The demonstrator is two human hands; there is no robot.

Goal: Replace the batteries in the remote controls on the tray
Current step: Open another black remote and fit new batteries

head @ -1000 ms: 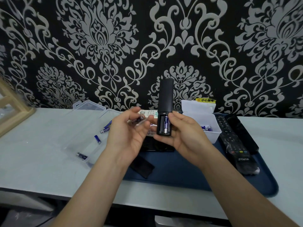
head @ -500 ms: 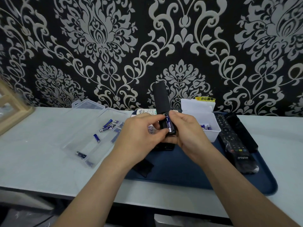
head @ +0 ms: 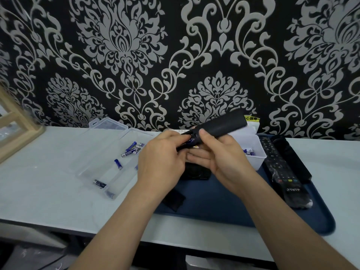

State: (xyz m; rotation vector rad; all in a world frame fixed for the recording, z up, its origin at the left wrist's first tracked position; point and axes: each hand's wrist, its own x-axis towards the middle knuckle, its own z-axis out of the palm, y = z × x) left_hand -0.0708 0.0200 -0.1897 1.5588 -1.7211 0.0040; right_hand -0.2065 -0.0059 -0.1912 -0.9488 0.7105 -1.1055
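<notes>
I hold a slim black remote [head: 220, 126] above the dark blue tray [head: 224, 207], its far end tilted up to the right. My right hand [head: 220, 158] grips it from below with the thumb on top. My left hand [head: 163, 156] pinches a blue battery [head: 191, 140] at the remote's open battery compartment. How far the battery sits in the compartment is hidden by my fingers. A loose black battery cover [head: 174, 199] lies on the tray's near left part.
A clear plastic box [head: 109, 152] with several blue batteries lies open on the left. A white bin [head: 253, 152] holding batteries stands behind my right hand. Two black remotes [head: 282, 170] lie on the tray's right side. Another black object [head: 196, 172] lies under my hands. A wooden frame [head: 17, 133] is at far left.
The remote has tipped from upright to slanting up-right. My left hand has closed in from the left and now pinches a battery at the compartment.
</notes>
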